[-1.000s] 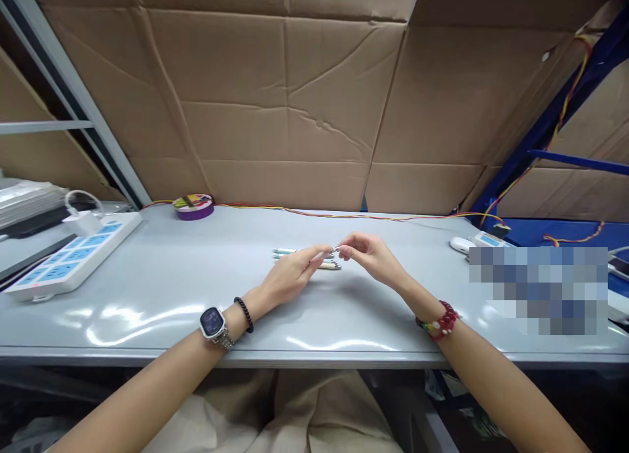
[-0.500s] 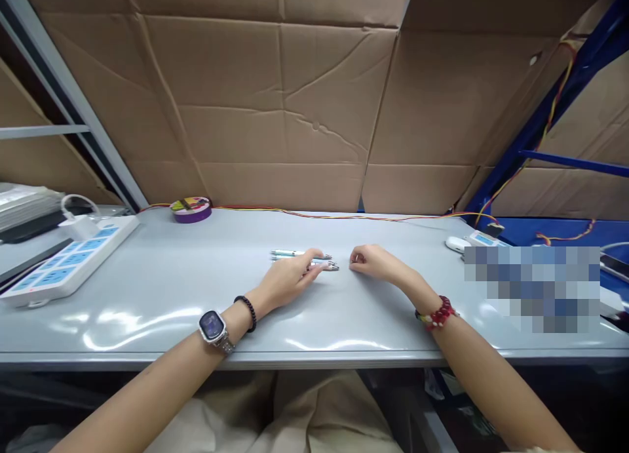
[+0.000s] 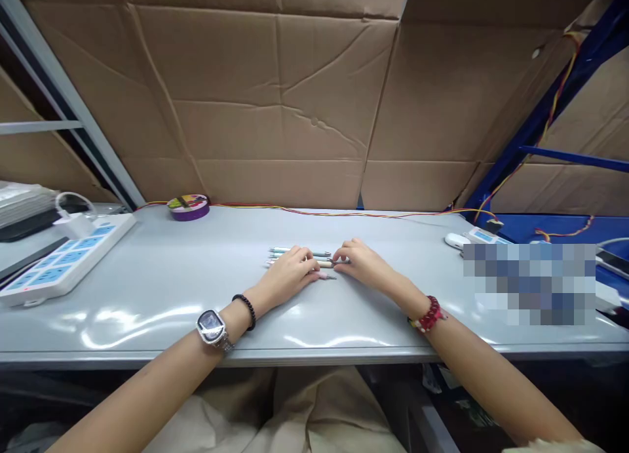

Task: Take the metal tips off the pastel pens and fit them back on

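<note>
Several slim pens lie side by side, pointing right, in the middle of the grey table. At the back of the row is a light teal pen (image 3: 322,253). My left hand (image 3: 289,273) lies over the row from the left, its fingers curled down on a pink pen (image 3: 322,275), whose metal tip sticks out on the near side. The hand hides the middle of the row. My right hand (image 3: 361,261) is closed in a pinch at the tip end of a pen with a beige grip (image 3: 324,264). The fingertips of both hands are close together.
A white power strip (image 3: 73,256) with a plugged-in charger lies at the left. A purple roll of tape (image 3: 189,207) sits at the back left. Red and yellow wires (image 3: 295,210) run along the cardboard wall (image 3: 236,132). A white mouse-like object (image 3: 457,240) lies at the right.
My right hand has moved left, from beside the pens onto a pen's tip end. The pink pen now lies lower, nearer the front edge, under my left fingers.
</note>
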The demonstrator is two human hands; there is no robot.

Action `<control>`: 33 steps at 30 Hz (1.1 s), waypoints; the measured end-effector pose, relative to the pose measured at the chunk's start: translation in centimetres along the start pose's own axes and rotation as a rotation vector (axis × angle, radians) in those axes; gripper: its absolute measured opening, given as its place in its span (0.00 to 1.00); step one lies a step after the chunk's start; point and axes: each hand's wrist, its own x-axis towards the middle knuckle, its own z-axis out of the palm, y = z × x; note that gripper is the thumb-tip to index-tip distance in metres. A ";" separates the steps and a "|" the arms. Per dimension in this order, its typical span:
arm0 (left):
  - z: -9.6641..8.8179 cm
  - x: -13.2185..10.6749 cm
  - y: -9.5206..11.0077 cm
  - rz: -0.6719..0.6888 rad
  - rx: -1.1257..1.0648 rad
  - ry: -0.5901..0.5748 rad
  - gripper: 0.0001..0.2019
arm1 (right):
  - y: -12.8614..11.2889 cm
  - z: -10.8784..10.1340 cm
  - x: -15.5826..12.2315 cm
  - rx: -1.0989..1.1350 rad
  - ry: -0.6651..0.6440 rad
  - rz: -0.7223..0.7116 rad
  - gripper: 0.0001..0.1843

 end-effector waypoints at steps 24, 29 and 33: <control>-0.4 0.0 1.0 -0.102 0.177 0.143 0.11 | -1.6 -1.5 0.0 0.324 0.212 -0.041 0.20; -0.4 0.1 0.9 -0.103 0.191 0.110 0.14 | -1.1 -2.3 -0.3 0.353 0.090 -0.047 0.11; -0.1 0.1 0.9 -0.075 0.202 0.090 0.17 | -1.4 -1.3 -0.2 0.352 0.074 0.043 0.26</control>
